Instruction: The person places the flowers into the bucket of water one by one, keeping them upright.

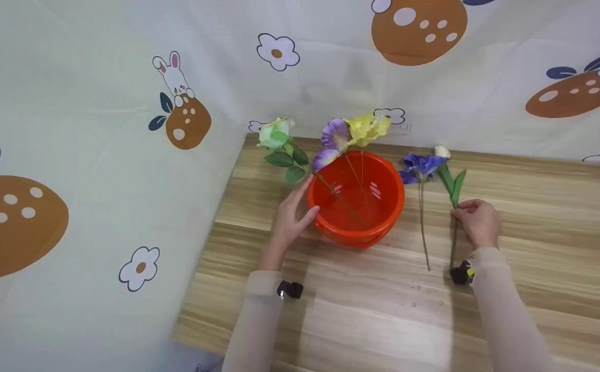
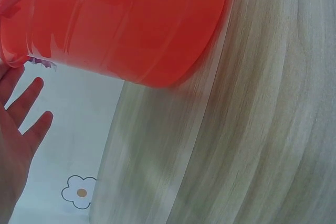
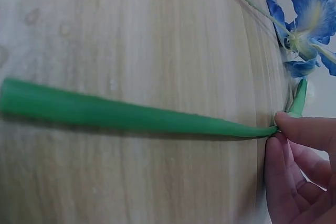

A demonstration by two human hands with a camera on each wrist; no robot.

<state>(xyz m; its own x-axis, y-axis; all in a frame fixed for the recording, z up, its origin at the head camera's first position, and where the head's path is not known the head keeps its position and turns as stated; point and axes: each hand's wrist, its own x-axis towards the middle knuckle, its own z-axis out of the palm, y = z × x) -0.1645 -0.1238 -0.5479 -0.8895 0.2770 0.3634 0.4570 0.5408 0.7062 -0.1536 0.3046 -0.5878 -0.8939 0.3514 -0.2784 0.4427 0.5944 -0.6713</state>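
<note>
A red bucket [image 1: 350,238] stands on the wooden table, with a purple-and-white flower [image 1: 335,135] and a yellow flower [image 1: 368,129] leaning in it. My left hand [image 1: 290,214] is at the bucket's left side, fingers extended and spread, fingertips right at the rim. In the left wrist view the fingers [image 2: 26,100] show beside the bucket wall. My right hand [image 1: 480,223] pinches the green stem [image 3: 157,119] of a white tulip [image 1: 441,151] between thumb and fingertips, just below its leaves. The stem runs close along the tabletop.
A blue iris [image 1: 422,165] lies between the bucket and the tulip, its thin stem toward me. Behind the bucket's left side is a pale green rose [image 1: 277,133] with leaves. A patterned cloth [image 1: 310,93] rises along the table's back and left edges.
</note>
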